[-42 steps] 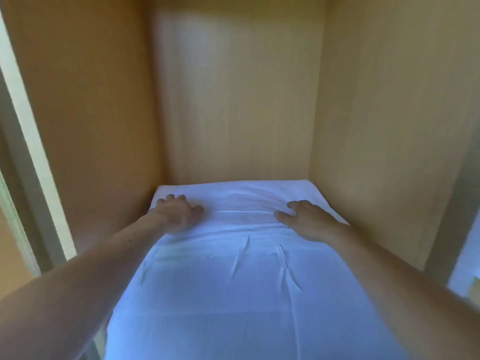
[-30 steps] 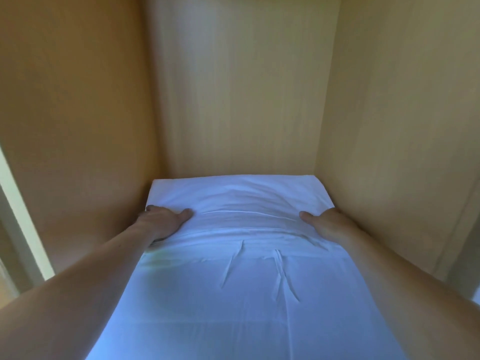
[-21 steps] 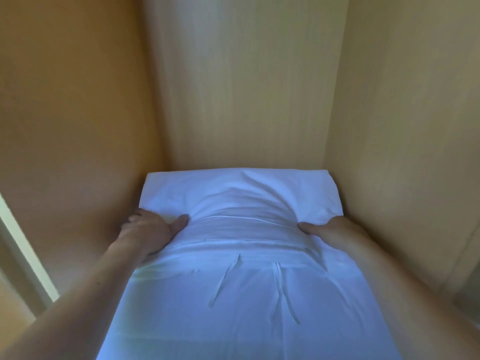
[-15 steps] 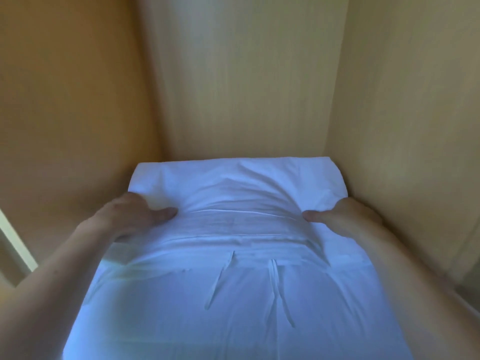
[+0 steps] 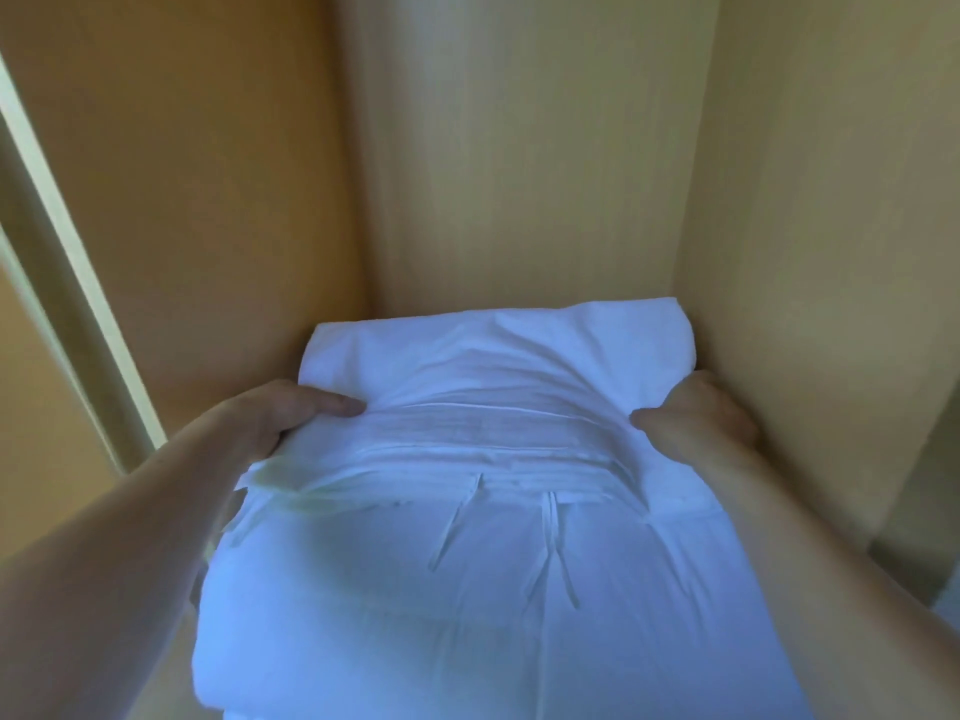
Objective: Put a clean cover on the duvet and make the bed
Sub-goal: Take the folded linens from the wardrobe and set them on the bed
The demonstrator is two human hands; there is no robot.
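A white covered duvet lies along the narrow bed, with thin fabric ties hanging over its top near a folded edge. A white pillow sits at the far end against the back wall. My left hand grips the left side of the folded white layers, thumb on top and fingers under the edge. My right hand grips the right side the same way, close to the right wall. The left edge of the fabric is lifted off the bed.
Wooden panel walls close in the bed on the left, the back and the right. A pale frame post stands at the left.
Both hands slid outward from the top of the bedding to its side edges and curled round them. The left edge has lifted, and the view has come closer.
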